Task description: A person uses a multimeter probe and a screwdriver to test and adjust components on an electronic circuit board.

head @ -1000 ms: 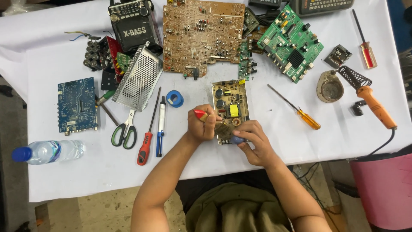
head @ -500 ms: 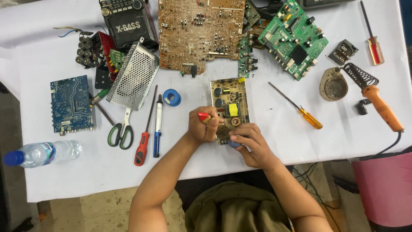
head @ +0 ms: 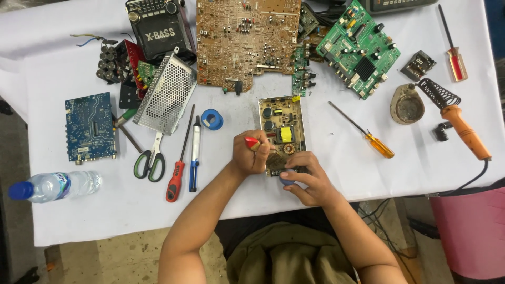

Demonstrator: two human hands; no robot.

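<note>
Holding a red-handled tool tight, the left hand works on the small power board in the middle of the worktop. The right hand grips the board's near edge and something blue. A slip could scratch parts. An orange screwdriver lies near on the right; blue tape roll on the left.
</note>
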